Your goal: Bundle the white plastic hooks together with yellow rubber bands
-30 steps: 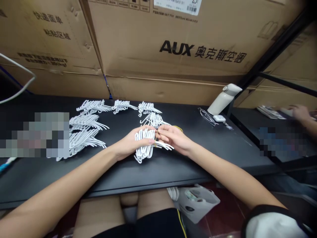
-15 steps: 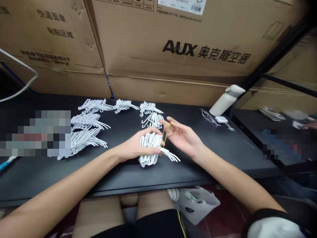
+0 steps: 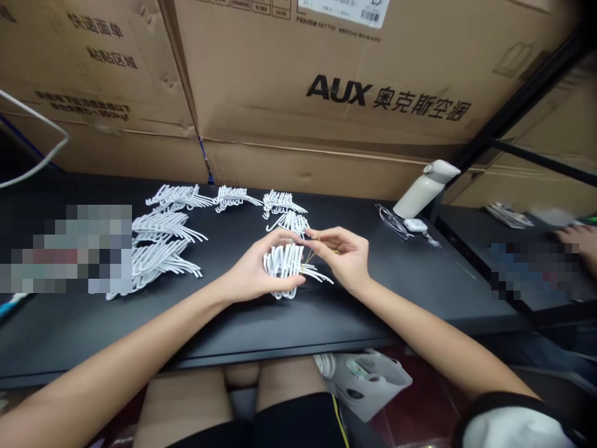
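White, slim and hooked at one end, a bundle of wire-like pieces [image 3: 285, 256] sits inside the curve of my left hand [image 3: 254, 267], the thumb along its near side and the fingers round its far side. The hooked ends sit within my grip; the straight tails poke out toward my right hand [image 3: 349, 256], just beside it. My right thumb and fingers are curled together, pinching a thin yellow band [image 3: 310, 252], which runs taut from them to the tails near where these leave my grip. My two hands come together at the fingertips, just beyond the bundle; whether they actually touch I can't tell.

Right past my fingertips, a loose cluster of the same white pieces [image 3: 295, 223] lies on the black surface [image 3: 410, 292]. Another small pile [image 3: 278, 200] is just behind that one, and two more [image 3: 232, 196] [image 3: 177, 197] continue the row off to the left. Two larger heaps [image 3: 163, 225] [image 3: 161, 264] lie well to the left of my left hand, one behind the other.

Beyond my right hand, to its right, are folded glasses [image 3: 392, 221], a small white case [image 3: 415, 226] and a pale bottle [image 3: 420, 196]. Cardboard boxes [image 3: 261, 74] stand behind everything, facing me.
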The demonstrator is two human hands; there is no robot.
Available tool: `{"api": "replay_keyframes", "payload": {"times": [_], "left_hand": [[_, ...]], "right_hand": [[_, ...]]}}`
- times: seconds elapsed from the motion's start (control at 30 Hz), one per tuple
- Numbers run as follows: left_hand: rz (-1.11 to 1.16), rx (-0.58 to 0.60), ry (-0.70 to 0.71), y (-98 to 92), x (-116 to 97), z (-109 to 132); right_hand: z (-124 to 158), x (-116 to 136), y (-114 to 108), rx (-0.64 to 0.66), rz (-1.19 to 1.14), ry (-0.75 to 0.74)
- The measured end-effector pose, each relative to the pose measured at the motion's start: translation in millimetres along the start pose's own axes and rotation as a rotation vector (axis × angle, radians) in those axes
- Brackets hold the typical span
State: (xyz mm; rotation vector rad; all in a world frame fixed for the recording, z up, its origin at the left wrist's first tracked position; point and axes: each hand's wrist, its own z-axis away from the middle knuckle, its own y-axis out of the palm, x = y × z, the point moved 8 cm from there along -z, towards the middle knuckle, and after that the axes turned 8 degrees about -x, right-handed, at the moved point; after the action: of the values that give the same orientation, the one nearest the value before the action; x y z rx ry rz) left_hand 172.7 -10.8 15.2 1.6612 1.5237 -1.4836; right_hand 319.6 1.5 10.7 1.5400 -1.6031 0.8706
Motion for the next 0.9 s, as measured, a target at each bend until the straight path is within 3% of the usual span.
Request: {"api": "replay_keyframes", "payload": {"times": [0.1, 0.2, 0.4, 0.53, 0.9], "left_hand": [[-0.032, -0.011, -0.002, 1.5, 3.2, 0.4], [-0.058, -0.033, -0.088, 1.0, 14.0, 1.1], [-0.054, 0.022, -0.187, 11.0, 29.2, 3.8], [-0.101, 0.031, -0.099, 15.4, 30.4, 3.5], [-0.214, -0.015, -0.212, 9.0, 40.3, 5.7]], "right_hand": [[1.3, -2.5, 16.4, 0.199, -0.056, 0.088], [3.2, 5.8, 24.1, 0.331, 0.001, -0.007], [4.2, 28.5, 27.9, 0.353, 0.172, -0.259], [12.4, 44.3, 46.0, 0.462, 0.29, -0.455], [6.2, 43.2, 75.7, 0.744, 0.581, -0.477]]}}
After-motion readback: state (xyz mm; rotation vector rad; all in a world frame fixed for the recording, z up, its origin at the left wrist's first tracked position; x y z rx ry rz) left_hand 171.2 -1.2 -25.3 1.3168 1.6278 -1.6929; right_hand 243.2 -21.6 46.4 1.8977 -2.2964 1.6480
